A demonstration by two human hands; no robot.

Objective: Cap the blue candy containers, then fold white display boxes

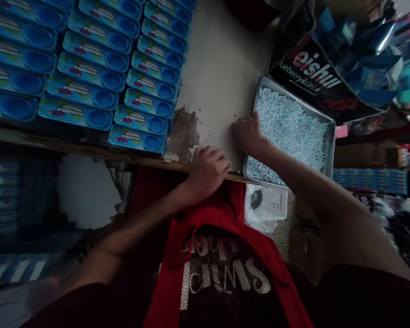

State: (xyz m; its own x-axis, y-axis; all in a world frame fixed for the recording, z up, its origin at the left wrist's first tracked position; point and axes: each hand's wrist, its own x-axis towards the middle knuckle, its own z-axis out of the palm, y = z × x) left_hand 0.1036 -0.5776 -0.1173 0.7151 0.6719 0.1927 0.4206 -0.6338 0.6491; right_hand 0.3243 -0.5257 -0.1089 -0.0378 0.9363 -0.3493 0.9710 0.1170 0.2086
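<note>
Fingers of the left hand (207, 171) are bent loosely at the near edge of the table (222, 59), and whether they pinch anything I cannot tell. Those of the right hand (248, 133) curl down toward the table just beside the metal tray (331, 148), the forearm crossing over the tray's near left part; what they may hold is hidden too. Small pale blue and white pellets (292, 118) (a great many, packed close) cover the tray, which lies to the right on the table. Against its far side stands a black carton (310, 68) with blue packaging inside. To the left, blue boxes (136, 138) marked CARAMELO MACIZO sit in tight rows, and near the left hand is a worn brown patch (183, 132).
</note>
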